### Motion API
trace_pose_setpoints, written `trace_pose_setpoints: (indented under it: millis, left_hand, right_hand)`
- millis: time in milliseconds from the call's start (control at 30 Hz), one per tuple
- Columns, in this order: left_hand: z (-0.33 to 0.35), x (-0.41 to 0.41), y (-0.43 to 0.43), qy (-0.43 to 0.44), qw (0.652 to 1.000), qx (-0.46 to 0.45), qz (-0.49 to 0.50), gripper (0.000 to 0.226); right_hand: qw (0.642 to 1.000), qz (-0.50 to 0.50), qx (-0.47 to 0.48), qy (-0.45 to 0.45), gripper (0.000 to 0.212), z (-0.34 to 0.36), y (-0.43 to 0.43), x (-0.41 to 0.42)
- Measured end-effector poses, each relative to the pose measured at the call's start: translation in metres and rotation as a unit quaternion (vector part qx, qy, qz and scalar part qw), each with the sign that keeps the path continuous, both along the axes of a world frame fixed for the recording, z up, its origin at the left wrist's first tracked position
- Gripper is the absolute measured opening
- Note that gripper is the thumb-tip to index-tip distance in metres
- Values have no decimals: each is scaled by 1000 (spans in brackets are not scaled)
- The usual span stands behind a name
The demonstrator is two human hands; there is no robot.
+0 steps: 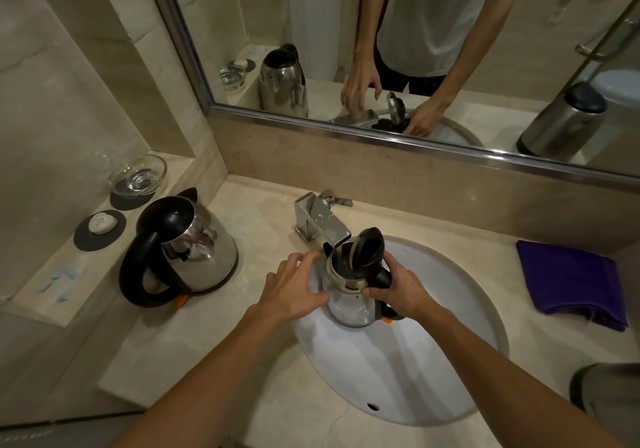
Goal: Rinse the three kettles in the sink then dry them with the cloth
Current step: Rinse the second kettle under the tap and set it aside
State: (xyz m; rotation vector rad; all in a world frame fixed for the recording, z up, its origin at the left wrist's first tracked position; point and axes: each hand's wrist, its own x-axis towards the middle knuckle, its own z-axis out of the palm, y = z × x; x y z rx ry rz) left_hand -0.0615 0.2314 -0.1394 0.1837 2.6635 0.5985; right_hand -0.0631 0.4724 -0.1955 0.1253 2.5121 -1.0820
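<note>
A small steel kettle [349, 305] stands upright in the white sink [433, 361], its black lid [372, 246] flipped open just below the tap [320, 219]. My right hand [398, 291] grips its black handle. My left hand [294, 284] rests against the kettle's left side with fingers spread and relaxed. A larger steel kettle [187, 250] with a black handle sits on the counter to the left, lid closed. Part of a third steel kettle [606, 395] shows at the lower right edge. A folded purple cloth [571, 281] lies on the counter to the right of the sink.
A raised ledge on the left carries a glass dish [138, 175] and a soap bar [102, 222] on dark coasters. A wall mirror [415, 49] behind the tap reflects the kettles and my arms. The marble counter [263, 212] surrounds the sink.
</note>
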Motion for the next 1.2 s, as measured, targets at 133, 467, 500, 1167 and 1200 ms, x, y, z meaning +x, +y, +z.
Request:
trace_pose_setpoints:
  millis: [133,467,500,1167,1200]
  left_hand:
    - [0,-1,1,1,1000,4,0,77]
    - [-1,3,2,-4,1000,9,1,77]
    - [-2,3,1,-4,1000,8,1,77]
    - [-7,3,-1,0,1000,4,1,77]
    - [-7,3,0,0,1000,5,0,77]
  right_hand:
    - [1000,-5,8,3,100,0,-2,0]
    - [1000,-14,2,7,99,0,-2,3]
    - [1000,-13,2,9,99,0,-2,3]
    - [1000,-4,17,1,98,-1,-5,0]
    - [1000,-3,17,2,98,-1,-5,1]
